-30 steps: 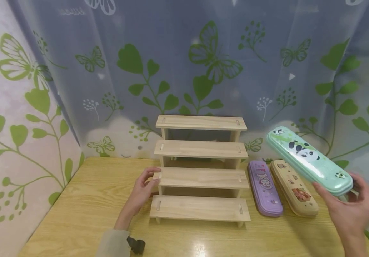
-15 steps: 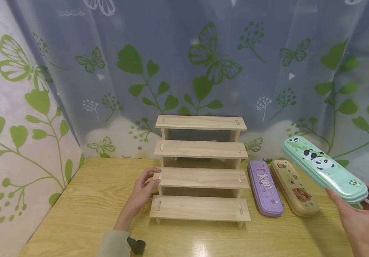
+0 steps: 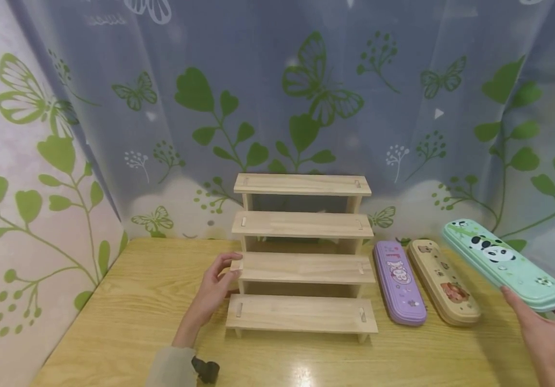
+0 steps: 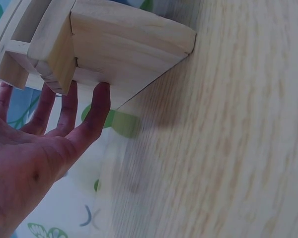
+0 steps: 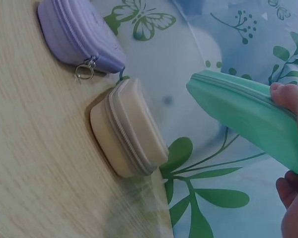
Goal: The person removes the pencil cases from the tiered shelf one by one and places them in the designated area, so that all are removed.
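A four-tier wooden step shelf (image 3: pixel 301 267) stands on the table. My left hand (image 3: pixel 215 287) holds the left end of its second-lowest tier; in the left wrist view its fingers (image 4: pixel 97 111) reach up against the side panel. At the far right, my right hand (image 3: pixel 553 333) grips the near end of a mint-green pencil case (image 3: pixel 506 263) with a panda print. The case is tilted, held up above the table, and its zipper shows in the right wrist view. Left of it, a beige pencil case (image 3: pixel 444 282) with bear prints and a purple pencil case (image 3: pixel 399 282) lie side by side.
The wood-grain table (image 3: pixel 127 317) spreads around the shelf. A butterfly-and-leaf patterned curtain (image 3: pixel 258 107) hangs behind and along both sides. The purple case lies close to the shelf's right side.
My right hand has moved right and slightly down with the mint-green pencil case, away from the beige one. My left hand stays at the shelf.
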`<state>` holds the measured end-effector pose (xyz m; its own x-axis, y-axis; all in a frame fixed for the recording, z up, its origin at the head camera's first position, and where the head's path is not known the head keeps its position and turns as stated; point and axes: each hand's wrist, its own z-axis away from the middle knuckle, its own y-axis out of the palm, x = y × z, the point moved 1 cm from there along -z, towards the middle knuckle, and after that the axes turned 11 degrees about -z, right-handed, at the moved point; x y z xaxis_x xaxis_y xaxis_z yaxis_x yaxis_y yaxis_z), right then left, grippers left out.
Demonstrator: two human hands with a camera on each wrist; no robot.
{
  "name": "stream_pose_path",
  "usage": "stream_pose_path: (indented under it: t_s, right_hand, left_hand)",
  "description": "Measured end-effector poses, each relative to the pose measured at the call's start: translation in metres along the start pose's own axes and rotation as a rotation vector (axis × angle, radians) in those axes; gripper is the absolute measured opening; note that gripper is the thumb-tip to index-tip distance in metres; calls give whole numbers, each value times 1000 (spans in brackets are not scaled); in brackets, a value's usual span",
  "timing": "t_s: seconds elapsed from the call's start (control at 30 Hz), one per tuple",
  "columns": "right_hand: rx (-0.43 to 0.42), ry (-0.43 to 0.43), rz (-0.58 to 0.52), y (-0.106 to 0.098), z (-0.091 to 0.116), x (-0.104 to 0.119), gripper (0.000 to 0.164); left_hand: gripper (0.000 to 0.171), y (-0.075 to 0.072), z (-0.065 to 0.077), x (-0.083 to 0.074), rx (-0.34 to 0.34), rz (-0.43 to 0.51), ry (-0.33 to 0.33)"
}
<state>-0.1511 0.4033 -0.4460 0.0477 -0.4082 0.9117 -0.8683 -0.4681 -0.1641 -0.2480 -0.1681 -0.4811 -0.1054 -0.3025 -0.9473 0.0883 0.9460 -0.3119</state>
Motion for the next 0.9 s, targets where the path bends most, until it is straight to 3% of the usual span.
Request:
stream_pose_path:
  t_s: [0.13,0.37,0.9]
  right_hand:
    - [13,46,53,0,-3,-6,75]
    - [12,70,37,-1,-6,-12,74]
    - [59,103,229,9,-15,-18,78]
  left_hand:
    - [32,0,1,0,-9,1,-4]
    - [32,0,1,-2,-11,-3,0]
    - [31,0,0,-1,-1,7,-10]
